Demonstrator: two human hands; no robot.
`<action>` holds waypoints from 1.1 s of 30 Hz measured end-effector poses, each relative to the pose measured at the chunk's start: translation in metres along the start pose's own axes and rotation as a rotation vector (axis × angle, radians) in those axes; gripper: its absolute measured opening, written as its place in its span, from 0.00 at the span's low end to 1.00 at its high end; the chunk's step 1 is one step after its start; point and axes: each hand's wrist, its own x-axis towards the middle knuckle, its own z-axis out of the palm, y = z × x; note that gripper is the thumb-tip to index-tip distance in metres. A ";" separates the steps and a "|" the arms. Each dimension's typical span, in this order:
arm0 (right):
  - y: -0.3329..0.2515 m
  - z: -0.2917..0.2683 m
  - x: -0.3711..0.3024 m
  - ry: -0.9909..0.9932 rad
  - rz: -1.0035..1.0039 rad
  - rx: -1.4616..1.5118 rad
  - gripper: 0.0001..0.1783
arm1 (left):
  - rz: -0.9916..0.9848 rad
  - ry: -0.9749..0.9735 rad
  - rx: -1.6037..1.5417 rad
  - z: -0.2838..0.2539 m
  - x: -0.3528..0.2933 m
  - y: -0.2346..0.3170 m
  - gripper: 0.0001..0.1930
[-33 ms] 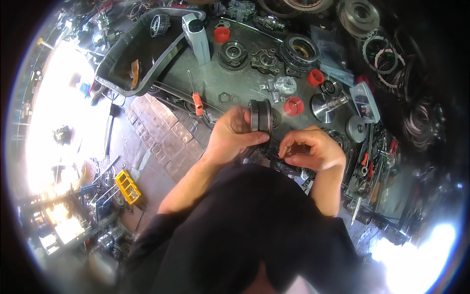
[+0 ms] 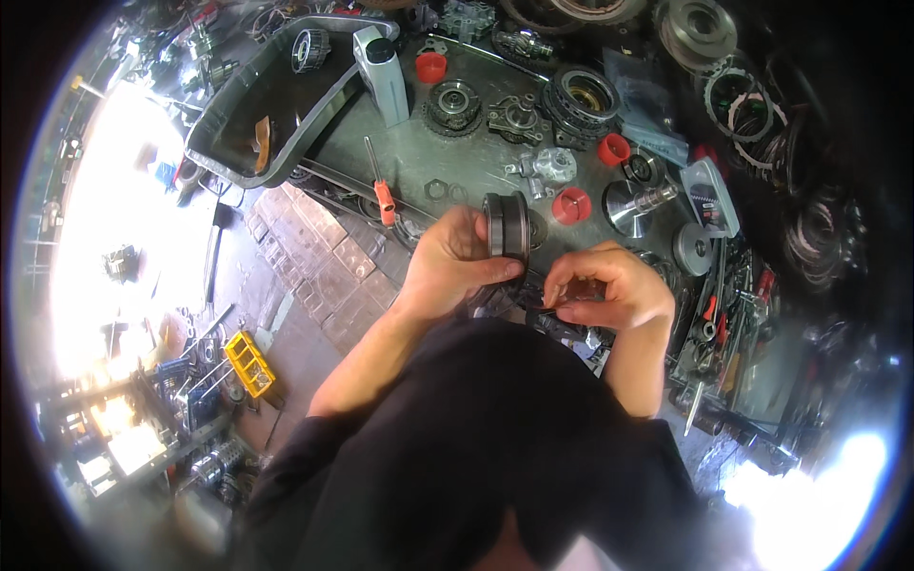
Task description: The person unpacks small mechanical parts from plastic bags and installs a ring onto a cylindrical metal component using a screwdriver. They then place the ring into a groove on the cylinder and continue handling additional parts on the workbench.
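Observation:
My left hand (image 2: 447,257) is closed round a dark grey, round metal part with grooves (image 2: 506,226), held on edge above the bench's front edge. The thumb presses on its near rim, and the fingers pass behind it, partly hidden. Just right of that part, and apart from it, is my right hand (image 2: 614,287). Its fingers are curled and pinched together; whatever lies between the tips is too small to make out. A red ring-shaped cap (image 2: 571,206) and a shiny metal cone with a shaft (image 2: 628,209) stand beyond my hands.
An orange-handled screwdriver (image 2: 383,202) lies at the bench's left front edge. Behind are a grey bottle (image 2: 384,81), a large pan (image 2: 276,171), a gear assembly (image 2: 453,103) and a stacked ring assembly (image 2: 583,100). Tools (image 2: 714,324) crowd the right; a yellow tray (image 2: 249,364) sits lower left.

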 end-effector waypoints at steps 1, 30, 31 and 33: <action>-0.004 -0.002 0.002 0.023 0.027 0.075 0.10 | 0.001 -0.018 0.002 0.001 0.000 0.002 0.21; -0.008 -0.029 0.021 0.057 -0.177 0.203 0.15 | -0.015 -0.100 -0.094 0.008 0.004 0.009 0.23; -0.008 -0.030 0.021 0.038 -0.191 0.177 0.16 | -0.006 -0.106 -0.088 0.008 0.005 0.009 0.23; -0.006 -0.030 0.023 0.068 -0.177 0.176 0.16 | 0.018 -0.112 -0.081 0.009 0.006 0.009 0.23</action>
